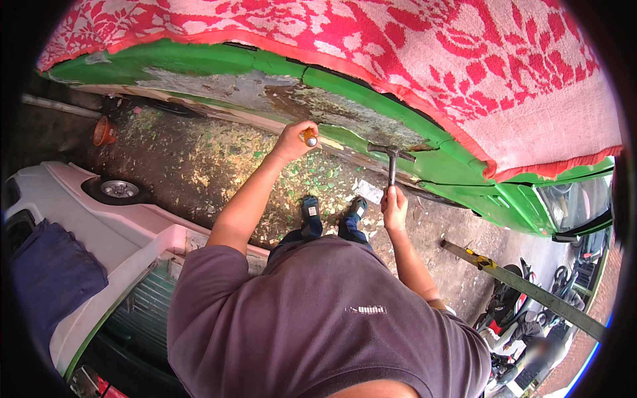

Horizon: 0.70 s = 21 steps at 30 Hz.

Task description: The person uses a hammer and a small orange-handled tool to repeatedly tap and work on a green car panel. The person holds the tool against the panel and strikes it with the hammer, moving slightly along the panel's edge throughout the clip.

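My left hand (296, 141) is closed around an amber-handled tool (309, 138) with a round metal cap on its butt. The working end of that tool points toward the car's side and I cannot make it out clearly. In my right hand (395, 208) is a hammer (392, 159), gripped by its handle, its narrow head raised close to the bodywork. Both hands are beside a green car (451, 174). Its side panel has a long bare patch (312, 105) of grey and rusty brown metal, where the paint is gone.
A red and pink patterned cloth (424, 53) covers the green car's top. Paint flakes litter the ground (219, 156) around my shoes. Behind me on the left stands a pale pickup (133, 199). A metal beam (531, 288) and motorcycles (517, 305) are at the right; an orange pot (104, 131) lies far left.
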Each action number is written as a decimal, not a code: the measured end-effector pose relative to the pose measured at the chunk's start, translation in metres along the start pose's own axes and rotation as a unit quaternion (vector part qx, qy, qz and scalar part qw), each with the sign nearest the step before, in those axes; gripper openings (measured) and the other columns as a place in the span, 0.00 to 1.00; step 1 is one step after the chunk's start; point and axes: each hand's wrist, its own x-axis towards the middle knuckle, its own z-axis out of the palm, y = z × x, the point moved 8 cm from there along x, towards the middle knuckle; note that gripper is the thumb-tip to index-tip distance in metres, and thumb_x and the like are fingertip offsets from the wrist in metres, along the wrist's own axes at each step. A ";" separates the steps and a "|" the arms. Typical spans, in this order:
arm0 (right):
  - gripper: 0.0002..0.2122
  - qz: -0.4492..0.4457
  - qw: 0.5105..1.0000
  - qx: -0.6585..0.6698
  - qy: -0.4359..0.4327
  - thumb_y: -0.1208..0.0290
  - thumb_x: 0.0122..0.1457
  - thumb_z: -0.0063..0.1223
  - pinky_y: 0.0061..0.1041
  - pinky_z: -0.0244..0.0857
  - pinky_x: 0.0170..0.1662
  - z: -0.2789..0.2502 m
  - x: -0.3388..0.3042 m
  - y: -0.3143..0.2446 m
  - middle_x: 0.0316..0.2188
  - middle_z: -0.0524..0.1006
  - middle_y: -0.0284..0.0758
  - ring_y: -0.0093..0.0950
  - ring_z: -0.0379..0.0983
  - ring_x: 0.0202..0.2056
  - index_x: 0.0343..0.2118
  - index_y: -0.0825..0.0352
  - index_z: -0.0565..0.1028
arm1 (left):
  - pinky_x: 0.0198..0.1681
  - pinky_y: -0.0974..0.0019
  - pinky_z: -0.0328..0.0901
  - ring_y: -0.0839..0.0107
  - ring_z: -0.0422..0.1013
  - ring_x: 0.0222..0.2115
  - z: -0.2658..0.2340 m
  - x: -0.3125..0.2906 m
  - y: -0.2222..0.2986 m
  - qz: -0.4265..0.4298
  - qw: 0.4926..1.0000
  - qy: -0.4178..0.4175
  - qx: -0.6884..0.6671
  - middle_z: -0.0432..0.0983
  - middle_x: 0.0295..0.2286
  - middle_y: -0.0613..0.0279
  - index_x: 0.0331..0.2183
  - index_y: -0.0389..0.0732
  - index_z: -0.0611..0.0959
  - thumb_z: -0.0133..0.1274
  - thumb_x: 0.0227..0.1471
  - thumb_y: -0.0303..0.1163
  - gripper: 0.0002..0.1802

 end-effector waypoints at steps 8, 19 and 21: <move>0.18 0.019 0.999 -0.013 -0.036 0.55 0.68 0.42 0.16 0.43 0.17 0.013 0.002 -0.015 0.15 0.59 0.21 0.12 0.51 0.15 0.25 0.62 0.66 | 0.37 0.67 0.69 0.72 0.73 0.33 -0.040 0.009 -0.030 -0.039 0.959 0.065 -0.273 0.75 0.29 0.61 0.27 0.37 0.74 0.48 0.48 0.13 0.08; 0.20 0.001 0.992 -0.056 -0.109 0.56 0.67 0.44 0.21 0.51 0.21 0.015 0.038 -0.047 0.15 0.63 0.24 0.16 0.56 0.19 0.22 0.66 0.67 | 0.34 0.67 0.65 0.73 0.69 0.28 -0.033 0.027 -0.016 -0.042 0.968 0.017 -0.247 0.72 0.25 0.63 0.24 0.39 0.72 0.48 0.43 0.12 0.09; 0.21 -0.013 0.989 -0.073 -0.126 0.56 0.68 0.43 0.22 0.52 0.22 0.015 0.047 -0.052 0.15 0.64 0.26 0.17 0.57 0.18 0.21 0.67 0.68 | 0.36 0.66 0.64 0.71 0.69 0.29 -0.028 0.028 -0.012 -0.055 0.969 -0.012 -0.242 0.71 0.25 0.62 0.24 0.39 0.71 0.47 0.42 0.12 0.10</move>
